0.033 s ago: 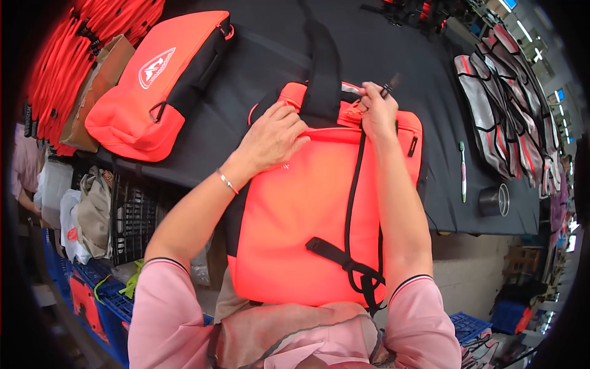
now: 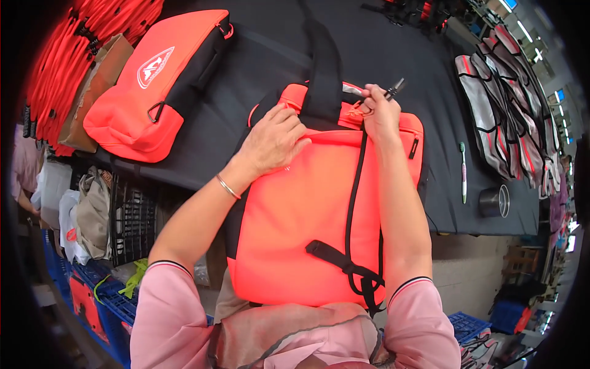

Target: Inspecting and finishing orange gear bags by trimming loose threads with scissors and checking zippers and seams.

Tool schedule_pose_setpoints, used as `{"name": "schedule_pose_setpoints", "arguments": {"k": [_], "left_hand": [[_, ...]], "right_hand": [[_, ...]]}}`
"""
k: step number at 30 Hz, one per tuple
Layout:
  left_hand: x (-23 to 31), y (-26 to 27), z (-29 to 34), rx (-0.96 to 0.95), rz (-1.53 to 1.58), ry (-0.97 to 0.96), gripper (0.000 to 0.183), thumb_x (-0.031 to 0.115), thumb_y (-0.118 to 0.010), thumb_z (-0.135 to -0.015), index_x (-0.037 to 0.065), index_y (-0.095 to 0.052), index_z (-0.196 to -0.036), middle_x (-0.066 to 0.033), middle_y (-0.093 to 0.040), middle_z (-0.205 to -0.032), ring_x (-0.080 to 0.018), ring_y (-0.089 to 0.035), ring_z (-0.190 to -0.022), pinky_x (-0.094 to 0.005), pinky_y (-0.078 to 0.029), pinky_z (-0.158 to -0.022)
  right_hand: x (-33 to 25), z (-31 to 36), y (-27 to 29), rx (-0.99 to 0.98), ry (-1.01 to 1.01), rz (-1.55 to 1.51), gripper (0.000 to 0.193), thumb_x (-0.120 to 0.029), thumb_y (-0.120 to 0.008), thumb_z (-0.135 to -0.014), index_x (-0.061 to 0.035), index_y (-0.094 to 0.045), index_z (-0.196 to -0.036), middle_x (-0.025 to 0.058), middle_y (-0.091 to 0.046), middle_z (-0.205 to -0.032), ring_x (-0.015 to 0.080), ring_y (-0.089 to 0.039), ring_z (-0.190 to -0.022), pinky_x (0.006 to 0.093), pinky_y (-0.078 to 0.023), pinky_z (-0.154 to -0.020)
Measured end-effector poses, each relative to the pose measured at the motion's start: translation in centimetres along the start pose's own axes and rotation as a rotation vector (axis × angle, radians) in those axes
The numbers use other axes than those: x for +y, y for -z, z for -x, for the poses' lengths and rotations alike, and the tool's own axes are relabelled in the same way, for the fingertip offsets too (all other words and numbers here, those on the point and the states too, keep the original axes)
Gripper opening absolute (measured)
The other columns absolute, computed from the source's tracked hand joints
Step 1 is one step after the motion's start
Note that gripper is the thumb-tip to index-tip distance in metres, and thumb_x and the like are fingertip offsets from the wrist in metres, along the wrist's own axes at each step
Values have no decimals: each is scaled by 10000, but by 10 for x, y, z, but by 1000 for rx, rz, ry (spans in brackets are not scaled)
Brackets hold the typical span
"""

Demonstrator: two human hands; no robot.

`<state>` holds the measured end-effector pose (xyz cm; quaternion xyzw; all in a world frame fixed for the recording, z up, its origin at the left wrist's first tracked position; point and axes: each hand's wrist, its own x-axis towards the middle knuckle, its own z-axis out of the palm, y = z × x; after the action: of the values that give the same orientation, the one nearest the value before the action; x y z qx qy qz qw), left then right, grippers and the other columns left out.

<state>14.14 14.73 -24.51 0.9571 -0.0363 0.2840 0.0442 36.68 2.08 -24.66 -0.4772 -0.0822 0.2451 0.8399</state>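
An orange-red backpack [image 2: 301, 227] with black sides lies in front of me, its lower end against my body. My left hand [image 2: 275, 136] is closed on the fabric at its upper left edge; the fingertips are partly hidden. At the upper right my right hand [image 2: 381, 112] is closed beside a small orange-red tab, with thread snips [image 2: 394, 90] held in it and their metal tip sticking out to the right. A wide black strap [image 2: 322, 67] runs up from the top between my hands. Across the front panel hang a black cord and a knotted webbing strap [image 2: 332, 255].
Another orange-red bag [image 2: 144, 86] lies at the left on the black-covered table [image 2: 264, 43]. Beyond it hang red straps [image 2: 61, 80] by a cardboard box [image 2: 104, 86]. To the right are a toothbrush [image 2: 463, 172], a metal cup [image 2: 493, 201] and grey-black pieces [image 2: 491, 117].
My right hand has turned slightly, and the snips' tip, blurred before, now shows sharply farther right. My left hand keeps its place at the backpack's upper edge.
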Motion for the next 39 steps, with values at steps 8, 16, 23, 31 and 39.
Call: {"name": "schedule_pose_setpoints", "arguments": {"k": [8,16,23,31,39], "left_hand": [[7,-9,2,103,77,46,247,277,-704,-859,72,-628,-743,-68,-615,-828,-244,-602,-983,-396,-444,-1007],[7,-3,1,222,140,38,156,148,-747,-803,54,-637,-745,-71,-612,-756,-252,-612,-792,-378,-493,-807],[4,10,-17,524,790,706,304,209,-496,-1017,-21,-622,-1173,-101,-649,-972,-137,-668,-830,-265,-503,-663],[-34,86,-149,656,1494,855,349,311,-664,-940,14,-645,-1122,-58,-670,-1019,-101,-621,-856,-235,-482,-699],[52,74,-94,-37,1538,520,288,162,-640,-943,-39,-643,-1149,-15,-662,-997,-69,-594,-888,-245,-502,-780]], "right_hand": [[0,-36,-25,2,-33,463,181,-126,-597,-938,29,-638,-853,51,-603,-717,86,-451,-484,259,-361,-445],[6,-46,-48,-5,-203,519,278,-170,-681,-882,-95,-498,-687,-31,-428,-567,81,-375,-430,269,-266,-386],[-35,49,-51,-112,32,312,146,-168,-702,-878,-59,-616,-832,-77,-408,-607,19,-323,-459,225,-253,-401],[-18,138,-37,-141,86,505,170,-171,-699,-915,-8,-663,-881,-37,-546,-663,36,-470,-516,223,-411,-440],[-90,168,-20,9,501,356,189,-176,-690,-936,10,-682,-968,-55,-540,-771,18,-441,-655,188,-362,-606]]}}
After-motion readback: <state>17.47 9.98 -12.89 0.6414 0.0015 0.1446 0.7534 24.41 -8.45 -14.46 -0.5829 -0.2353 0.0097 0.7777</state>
